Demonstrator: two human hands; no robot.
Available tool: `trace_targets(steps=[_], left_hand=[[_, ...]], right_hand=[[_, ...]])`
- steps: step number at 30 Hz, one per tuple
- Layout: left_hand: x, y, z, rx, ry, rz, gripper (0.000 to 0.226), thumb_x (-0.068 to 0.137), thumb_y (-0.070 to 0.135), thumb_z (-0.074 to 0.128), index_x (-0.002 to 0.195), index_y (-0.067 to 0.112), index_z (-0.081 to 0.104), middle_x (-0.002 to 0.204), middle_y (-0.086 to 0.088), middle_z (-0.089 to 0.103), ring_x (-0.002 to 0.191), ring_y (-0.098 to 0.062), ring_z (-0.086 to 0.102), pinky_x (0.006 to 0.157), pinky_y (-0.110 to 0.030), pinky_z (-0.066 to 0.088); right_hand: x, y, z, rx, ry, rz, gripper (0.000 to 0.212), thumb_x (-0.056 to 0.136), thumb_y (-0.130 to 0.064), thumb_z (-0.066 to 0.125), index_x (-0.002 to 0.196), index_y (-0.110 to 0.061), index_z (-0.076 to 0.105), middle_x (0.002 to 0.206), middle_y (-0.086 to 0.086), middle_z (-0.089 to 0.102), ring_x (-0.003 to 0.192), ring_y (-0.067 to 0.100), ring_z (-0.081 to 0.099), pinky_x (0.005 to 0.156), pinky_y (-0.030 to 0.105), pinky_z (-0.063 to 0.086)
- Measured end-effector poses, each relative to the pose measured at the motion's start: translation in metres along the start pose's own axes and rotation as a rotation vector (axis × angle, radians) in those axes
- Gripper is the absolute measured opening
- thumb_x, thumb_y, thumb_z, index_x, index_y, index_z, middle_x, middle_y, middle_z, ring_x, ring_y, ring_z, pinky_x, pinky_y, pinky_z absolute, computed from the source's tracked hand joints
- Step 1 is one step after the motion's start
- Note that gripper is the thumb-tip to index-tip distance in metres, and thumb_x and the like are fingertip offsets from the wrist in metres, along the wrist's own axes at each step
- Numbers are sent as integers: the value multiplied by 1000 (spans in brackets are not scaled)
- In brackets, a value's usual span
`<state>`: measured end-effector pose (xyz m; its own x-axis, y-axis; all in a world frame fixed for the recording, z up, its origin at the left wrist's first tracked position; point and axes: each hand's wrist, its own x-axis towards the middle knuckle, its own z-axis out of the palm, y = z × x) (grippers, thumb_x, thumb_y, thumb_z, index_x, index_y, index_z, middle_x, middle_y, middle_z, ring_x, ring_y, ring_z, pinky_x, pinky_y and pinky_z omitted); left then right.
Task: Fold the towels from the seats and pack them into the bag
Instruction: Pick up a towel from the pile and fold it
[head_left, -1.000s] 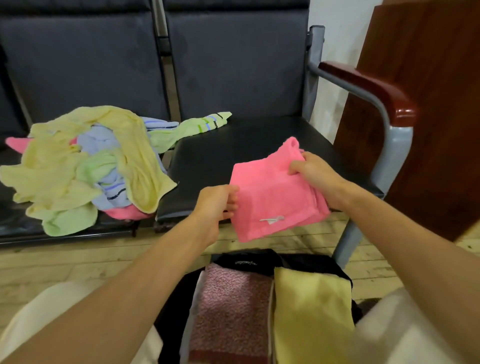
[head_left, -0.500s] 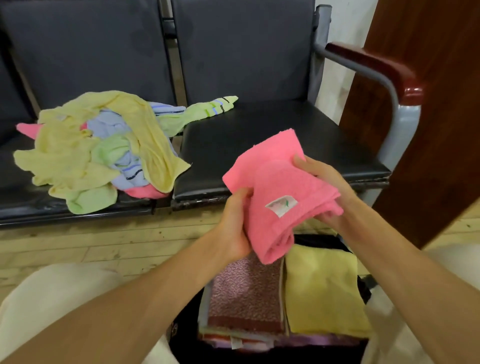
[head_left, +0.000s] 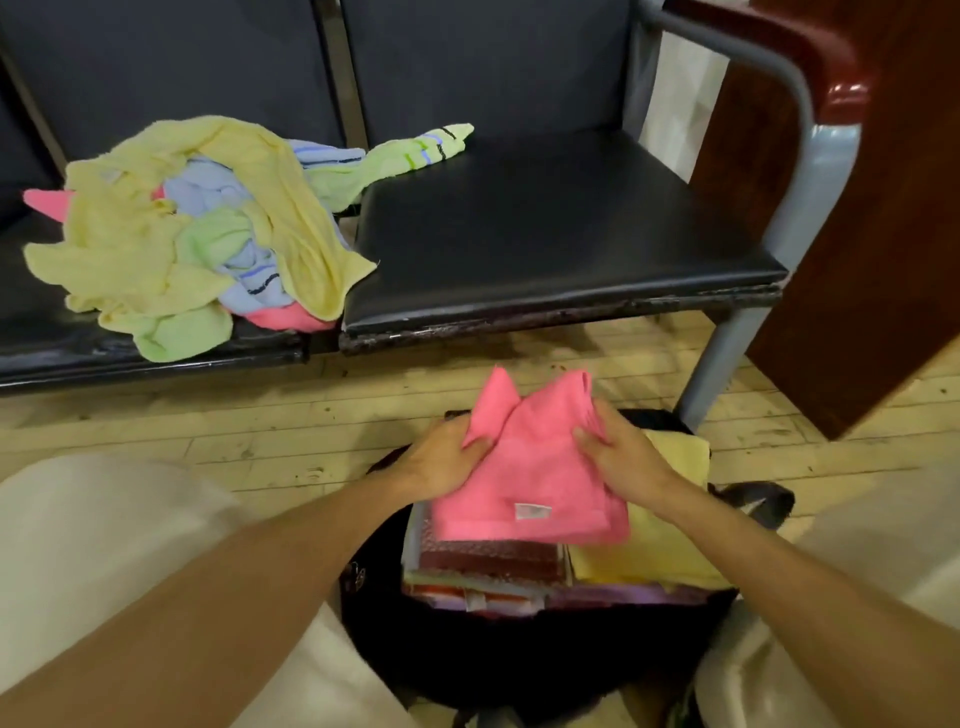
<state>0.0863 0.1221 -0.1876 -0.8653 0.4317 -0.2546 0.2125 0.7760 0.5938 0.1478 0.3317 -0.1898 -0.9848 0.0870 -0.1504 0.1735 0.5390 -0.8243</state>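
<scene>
Lowering from seat height a second ago, the folded pink towel (head_left: 524, 467) now sits on the stacks in the black bag (head_left: 374, 613) at lower center, left hand (head_left: 447, 457) and right hand (head_left: 618, 452) pinching its sides, so packing is nearly done while the towel pile (head_left: 197, 228) waits upper left.

Wooden floor (head_left: 260, 431), perhaps a cabinet (head_left: 883, 260)

I have both bare forearms reaching forward and converging over the bag (head_left: 363, 597). My left hand (head_left: 444, 460) sits at the bag's far left rim, fingers curled, pinching the left edge of the pink towel (head_left: 530, 488). My right hand (head_left: 621, 452) is above the bag's far right part, fingers curled around the towel's right edge, thumb on top
</scene>
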Motion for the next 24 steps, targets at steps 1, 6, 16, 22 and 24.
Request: trace_targets(steps=[1,6,16,22,24], left_hand=[[2,-6,1,25,-27,-18,36,100,31,43,120,4,57,116,-14,64,104,-30,61,87,-40,48],[15,-22,7,204,-158,-170,30,99,23,41,107,1,61,96,-14,65,78,-23,60,59,-32,46],[24,-39,4,331,-170,-364,20,100,18,45,107,7,60,83,-1,57,73,-16,56,58,-25,40],[16,-25,-2,228,-200,-421,23,100,21,45,118,9,50,100,-9,62,81,-23,67,71,-36,59],[8,-18,-6,243,-210,-415,31,99,22,46,127,9,44,106,-10,61,85,-23,67,68,-34,60]], right_hand=[[0,8,10,11,5,42,40,101,-17,46,141,-12,41,129,7,59,120,29,55,99,39,44],[-3,23,47,60,41,156,40,103,-17,41,142,-13,35,110,9,63,88,22,61,70,26,46],[14,27,75,-44,-51,281,23,99,-13,48,120,-5,43,95,1,58,83,22,56,63,24,36],[10,15,63,-206,-109,344,29,93,-8,49,121,1,50,120,17,58,110,34,57,76,29,42],[6,10,50,-261,-132,338,12,88,-6,48,94,-6,59,112,16,62,105,33,59,73,29,43]])
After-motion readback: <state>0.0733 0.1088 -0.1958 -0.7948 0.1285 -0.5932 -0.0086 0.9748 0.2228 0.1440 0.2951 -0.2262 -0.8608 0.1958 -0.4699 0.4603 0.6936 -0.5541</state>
